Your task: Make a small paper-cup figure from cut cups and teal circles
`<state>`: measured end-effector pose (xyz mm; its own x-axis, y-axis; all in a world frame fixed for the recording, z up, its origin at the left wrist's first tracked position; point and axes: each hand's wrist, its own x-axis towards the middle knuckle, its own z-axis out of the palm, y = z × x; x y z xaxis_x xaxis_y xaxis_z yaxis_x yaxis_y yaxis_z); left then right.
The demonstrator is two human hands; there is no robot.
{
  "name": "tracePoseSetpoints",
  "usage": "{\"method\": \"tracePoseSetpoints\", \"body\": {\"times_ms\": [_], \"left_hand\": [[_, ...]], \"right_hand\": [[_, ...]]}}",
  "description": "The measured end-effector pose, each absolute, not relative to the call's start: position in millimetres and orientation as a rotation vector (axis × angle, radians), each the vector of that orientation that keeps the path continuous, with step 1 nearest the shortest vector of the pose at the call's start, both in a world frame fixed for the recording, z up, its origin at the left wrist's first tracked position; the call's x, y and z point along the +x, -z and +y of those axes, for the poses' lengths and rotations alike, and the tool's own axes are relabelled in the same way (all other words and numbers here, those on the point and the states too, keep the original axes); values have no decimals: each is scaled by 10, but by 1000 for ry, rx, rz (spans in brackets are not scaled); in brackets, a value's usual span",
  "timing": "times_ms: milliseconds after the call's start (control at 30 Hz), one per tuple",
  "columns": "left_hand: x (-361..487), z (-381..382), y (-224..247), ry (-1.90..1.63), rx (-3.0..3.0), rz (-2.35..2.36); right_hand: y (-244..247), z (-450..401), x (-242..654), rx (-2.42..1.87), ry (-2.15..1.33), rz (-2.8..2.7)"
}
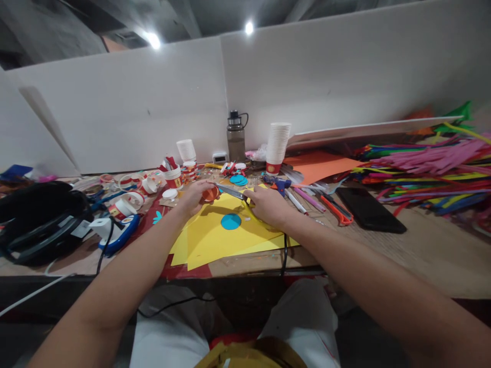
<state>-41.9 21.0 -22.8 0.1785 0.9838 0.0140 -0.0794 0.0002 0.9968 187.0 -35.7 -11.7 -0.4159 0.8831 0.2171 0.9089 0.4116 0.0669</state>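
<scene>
My left hand (197, 198) is closed on a small orange-red paper piece (210, 193), roughly round, held up over the yellow paper. Scissors (231, 191) are in my right hand (264, 203), its fingers wrapped round their handle. Their blades point left, with the tips close to the orange-red piece; I cannot tell whether they touch it. Below both hands lie yellow sheets (207, 248). A blue paper disc (230, 222) rests on them, and more blue discs (238, 180) sit just beyond the hands.
Paper cups (277, 145) stand stacked at the back, beside a water bottle (236, 138). To the right are a glue gun (279, 184), an orange cutter (339, 212), a black phone (370, 209) and colourful pipe cleaners (433, 168). Black headphones (42, 225) lie left.
</scene>
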Motion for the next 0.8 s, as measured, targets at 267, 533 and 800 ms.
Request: {"method": "tracePoseSetpoints", "body": {"times_ms": [267,533,800], "left_hand": [[-431,198,216,-1112,1245,1000],[-453,221,234,-1120,1324,955],[-506,254,218,-1180,1291,894]], "right_hand": [[89,-391,1871,-1613,255,-2512],[150,-374,1873,-1607,98,-2471],[204,-332,1953,-1459,57,-2373]]}}
